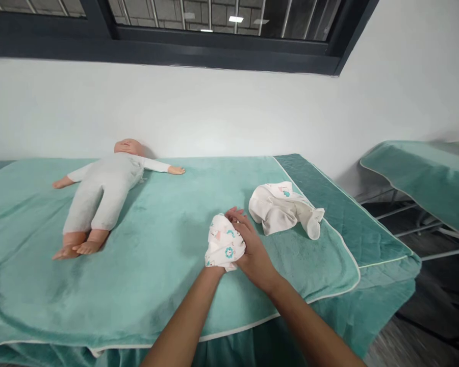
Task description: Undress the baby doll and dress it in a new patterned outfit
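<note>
A white printed baby cloth [226,243] with teal and pink figures covers my left hand, so its fingers are hidden. From the right side, my right hand [250,250] presses against the cloth, its fingers curled around the covered hand. Both hands hover over the teal blanket [168,285] near the middle. Just right of them lies a crumpled white baby garment [283,209] with a similar print. Farther left, a baby doll [110,183] in a pale long-sleeved suit rests on its back, arms spread.
Beneath the blanket is a teal padded bed [352,229], backed by a white wall [214,112] and a dark-framed window [214,51]. Another teal-covered bed [424,168] with a metal frame stands on the right, across a gap with dark floor.
</note>
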Demonstrator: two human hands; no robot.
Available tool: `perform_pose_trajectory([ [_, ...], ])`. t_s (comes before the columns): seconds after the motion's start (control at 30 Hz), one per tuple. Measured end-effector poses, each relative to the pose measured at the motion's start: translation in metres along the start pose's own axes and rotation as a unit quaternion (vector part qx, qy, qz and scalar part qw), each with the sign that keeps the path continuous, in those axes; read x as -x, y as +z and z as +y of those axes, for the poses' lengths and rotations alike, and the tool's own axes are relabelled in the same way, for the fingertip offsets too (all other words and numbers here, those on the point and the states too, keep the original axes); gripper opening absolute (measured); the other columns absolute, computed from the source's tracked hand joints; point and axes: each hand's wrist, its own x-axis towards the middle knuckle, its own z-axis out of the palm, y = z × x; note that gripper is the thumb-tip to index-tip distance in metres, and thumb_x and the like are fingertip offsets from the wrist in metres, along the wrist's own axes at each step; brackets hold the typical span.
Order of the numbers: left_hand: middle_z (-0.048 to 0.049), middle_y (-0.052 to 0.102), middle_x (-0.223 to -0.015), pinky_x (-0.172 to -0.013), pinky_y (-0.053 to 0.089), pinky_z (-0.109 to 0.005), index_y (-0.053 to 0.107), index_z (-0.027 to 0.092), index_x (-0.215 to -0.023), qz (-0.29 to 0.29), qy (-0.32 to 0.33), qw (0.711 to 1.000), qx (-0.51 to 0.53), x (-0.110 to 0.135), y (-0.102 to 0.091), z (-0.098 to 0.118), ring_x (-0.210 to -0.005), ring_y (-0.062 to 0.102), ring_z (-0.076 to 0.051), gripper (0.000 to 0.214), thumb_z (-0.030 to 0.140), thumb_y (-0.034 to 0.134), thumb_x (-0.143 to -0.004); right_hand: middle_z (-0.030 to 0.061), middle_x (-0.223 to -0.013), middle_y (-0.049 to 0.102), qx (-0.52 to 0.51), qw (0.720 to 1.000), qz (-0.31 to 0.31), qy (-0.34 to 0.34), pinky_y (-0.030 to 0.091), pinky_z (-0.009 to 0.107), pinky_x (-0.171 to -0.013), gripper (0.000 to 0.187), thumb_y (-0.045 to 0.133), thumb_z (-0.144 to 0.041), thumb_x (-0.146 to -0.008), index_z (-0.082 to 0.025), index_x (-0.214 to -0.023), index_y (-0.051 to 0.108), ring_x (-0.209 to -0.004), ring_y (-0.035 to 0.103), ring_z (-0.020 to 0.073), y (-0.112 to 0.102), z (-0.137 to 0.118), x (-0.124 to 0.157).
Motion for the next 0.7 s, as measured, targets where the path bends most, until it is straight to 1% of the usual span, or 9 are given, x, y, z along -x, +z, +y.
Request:
perform_pose_trajectory([
  [0.07,-0.0086,0.068,-0.131,-0.111,0.048,-0.043,0.063,0.03,-0.122,0.006,-0.007,1.0,0.004,0.002,0.002,0.001,-0.128,0.061,-0.025,0.041,0.045,0.067,-0.084,0.0093,-0.144,0.058,-0.008,0.999,0.045,-0.006,0.044,0.043,-0.113,0.036,0.062,-0.015,-0.088,-0.026,-0.122,0.063,-0.134,0.055,0.0251,-0.007,-0.002,0.005],
  [0.1,-0.0094,0.065,-0.136,-0.111,0.048,-0.043,0.06,0.029,-0.125,0.014,-0.014,1.0,0.006,0.004,0.003,0.001,-0.129,0.061,-0.025,0.044,0.044,0.067,-0.085,0.0088,-0.139,0.061,0.0,0.998,0.068,-0.011,0.048,0.042,-0.108,0.033,0.06,-0.016,-0.089,-0.026,-0.121,0.063,-0.129,0.059,0.0243,-0.015,-0.003,0.009],
  [0.2,-0.0128,0.057,-0.145,-0.107,0.05,-0.043,0.053,0.025,-0.135,0.033,-0.03,0.999,-0.007,0.002,0.007,0.002,-0.129,0.06,-0.026,0.052,0.046,0.066,-0.089,0.0086,-0.128,0.066,0.091,0.986,0.137,-0.023,0.053,0.039,-0.097,0.027,0.062,-0.018,-0.089,-0.025,-0.115,0.065,-0.114,0.066,0.0238,-0.055,-0.003,0.029],
  [0.3,-0.0156,0.055,-0.146,-0.107,0.049,-0.043,0.049,0.022,-0.139,0.025,-0.005,0.994,-0.111,-0.015,0.017,-0.002,-0.132,0.057,-0.026,0.055,0.039,0.066,-0.09,0.0096,-0.123,0.068,0.228,0.955,0.189,-0.014,0.054,0.04,-0.092,0.024,0.062,-0.021,-0.089,-0.024,-0.113,0.067,-0.109,0.067,0.0254,-0.106,0.004,0.057],
  [0.37,-0.0168,0.054,-0.146,-0.11,0.046,-0.044,0.048,0.021,-0.142,0.007,0.036,0.973,-0.229,-0.031,0.028,-0.006,-0.135,0.053,-0.028,0.056,0.029,0.064,-0.089,0.0099,-0.121,0.069,0.332,0.921,0.203,0.01,0.054,0.041,-0.089,0.023,0.059,-0.022,-0.089,-0.024,-0.11,0.069,-0.106,0.068,0.0269,-0.134,0.014,0.074],
  [0.43,-0.0172,0.05,-0.15,-0.114,0.042,-0.048,0.048,0.021,-0.144,-0.022,0.086,0.93,-0.356,-0.047,0.043,-0.008,-0.14,0.047,-0.03,0.058,0.023,0.063,-0.088,0.0096,-0.12,0.07,0.422,0.885,0.19,0.046,0.055,0.04,-0.083,0.026,0.055,-0.018,-0.087,-0.024,-0.108,0.07,-0.103,0.069,0.0281,-0.15,0.028,0.088],
  [0.53,-0.0165,0.042,-0.157,-0.121,0.03,-0.056,0.048,0.023,-0.147,-0.08,0.171,0.833,-0.52,-0.061,0.073,-0.006,-0.148,0.035,-0.034,0.061,0.018,0.062,-0.088,0.008,-0.111,0.074,0.503,0.847,0.153,0.075,0.054,0.039,-0.078,0.034,0.051,-0.011,-0.083,-0.024,-0.105,0.072,-0.1,0.068,0.0287,-0.152,0.05,0.097],
  [0.63,-0.0136,0.039,-0.16,-0.122,0.019,-0.063,0.048,0.027,-0.148,-0.165,0.282,0.725,-0.606,-0.066,0.107,0.002,-0.152,0.028,-0.035,0.057,0.013,0.051,-0.093,0.0073,-0.105,0.074,0.529,0.831,0.158,0.071,0.053,0.039,-0.076,0.032,0.051,-0.009,-0.084,-0.023,-0.103,0.071,-0.097,0.065,0.029,-0.142,0.061,0.098],
  [0.7,-0.0145,0.048,-0.154,-0.12,0.019,-0.064,0.057,0.025,-0.139,-0.234,0.34,0.659,-0.628,-0.067,0.128,0.006,-0.149,0.032,-0.034,0.047,0.012,0.044,-0.096,0.0077,-0.105,0.074,0.533,0.828,0.161,0.066,0.052,0.039,-0.075,0.03,0.05,-0.008,-0.084,-0.023,-0.102,0.07,-0.096,0.064,0.0289,-0.139,0.061,0.097],
])
